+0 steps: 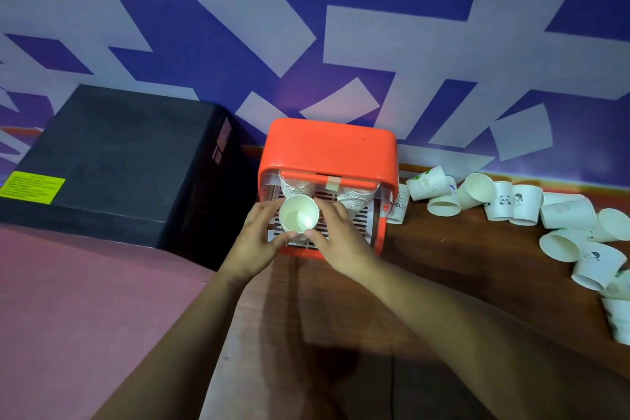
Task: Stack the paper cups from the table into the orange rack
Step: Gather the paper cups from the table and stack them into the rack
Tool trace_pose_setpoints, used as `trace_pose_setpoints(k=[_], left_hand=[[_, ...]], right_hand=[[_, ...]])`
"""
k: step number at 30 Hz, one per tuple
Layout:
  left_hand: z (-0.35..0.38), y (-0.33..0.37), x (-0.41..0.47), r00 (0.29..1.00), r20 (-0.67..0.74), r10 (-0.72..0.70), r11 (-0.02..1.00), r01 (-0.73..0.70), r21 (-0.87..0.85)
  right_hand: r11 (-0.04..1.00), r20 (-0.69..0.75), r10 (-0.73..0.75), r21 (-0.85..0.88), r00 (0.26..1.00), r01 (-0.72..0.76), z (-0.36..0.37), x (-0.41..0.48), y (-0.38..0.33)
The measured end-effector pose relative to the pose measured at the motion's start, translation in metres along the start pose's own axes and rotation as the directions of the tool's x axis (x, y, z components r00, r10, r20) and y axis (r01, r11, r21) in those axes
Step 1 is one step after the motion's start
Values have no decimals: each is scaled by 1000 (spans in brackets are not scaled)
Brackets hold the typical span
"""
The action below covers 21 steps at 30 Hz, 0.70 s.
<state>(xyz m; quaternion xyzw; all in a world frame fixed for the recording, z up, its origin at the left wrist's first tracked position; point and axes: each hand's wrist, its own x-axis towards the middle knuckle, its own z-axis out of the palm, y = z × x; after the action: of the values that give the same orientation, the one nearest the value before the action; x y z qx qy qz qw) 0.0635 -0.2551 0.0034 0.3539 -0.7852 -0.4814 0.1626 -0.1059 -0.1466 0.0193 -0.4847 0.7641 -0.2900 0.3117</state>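
Observation:
The orange rack (329,147) stands against the wall with its front open. Inside it lie two rows of stacked white cups (354,196) on a slatted white tray. A white paper cup (299,215), mouth toward me, is held at the rack's opening over the left row. My left hand (257,242) grips its left side and lower rim. My right hand (341,242) pinches its lower right rim. Several loose paper cups (504,203), some printed with pandas, lie on the wooden table (460,266) to the right.
A large black box (116,160) with a yellow label sits left of the rack, on a pink surface (85,300). A cup marked HELLO (399,206) stands right beside the rack. The blue and white wall runs behind everything.

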Motion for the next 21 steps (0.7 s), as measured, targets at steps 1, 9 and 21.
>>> trace_pose_setpoints(k=[1,9,21], left_hand=[[2,-3,1,1000,8,-30,1000,30,8],[7,2,-4,987,-15,-161,985,161,54],[85,91,-16,998,-56,-36,996,31,-86]], right_hand=[[1000,14,6,-17,1000,-6,1,2,1],[996,77,72,-52,994,-68,-6,-1,7],[952,-103,230,-182,968,-246,-131,-59,110]])
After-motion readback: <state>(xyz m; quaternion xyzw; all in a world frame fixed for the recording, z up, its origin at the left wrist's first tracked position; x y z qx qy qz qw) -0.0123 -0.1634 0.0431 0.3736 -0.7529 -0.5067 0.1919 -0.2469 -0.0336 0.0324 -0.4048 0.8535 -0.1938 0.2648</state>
